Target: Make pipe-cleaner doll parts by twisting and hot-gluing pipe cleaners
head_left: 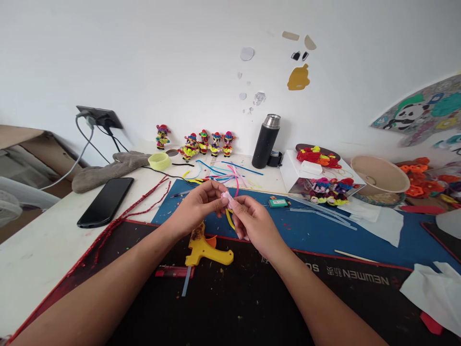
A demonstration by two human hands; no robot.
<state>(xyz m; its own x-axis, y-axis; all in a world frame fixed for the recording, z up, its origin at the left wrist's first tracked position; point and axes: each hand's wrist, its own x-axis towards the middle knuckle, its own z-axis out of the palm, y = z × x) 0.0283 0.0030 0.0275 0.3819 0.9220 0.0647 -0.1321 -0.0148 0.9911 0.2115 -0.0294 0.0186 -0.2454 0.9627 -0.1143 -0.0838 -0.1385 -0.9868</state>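
In the middle of the head view, my left hand (201,204) pinches a small pale pink, fuzzy-looking piece (226,197) between thumb and fingers. My right hand (252,218) grips the same piece from the other side. A curved yellow strip (230,220), which looks like pipe cleaner, shows beneath the piece between my hands; whether it is joined on, I cannot tell. Just below my left hand lies a yellow glue gun (207,252) with a glue stick (186,281) poking out of its back. A red pen-like tool (175,271) rests beside it.
Loose coloured pipe cleaners (223,170) lie behind my hands, before several small figures (203,142). A black thermos (266,142) stands by the wall. Left are a phone (105,202) and red pipe cleaners (124,216); right are glue sticks (324,211) and a white box (293,170).
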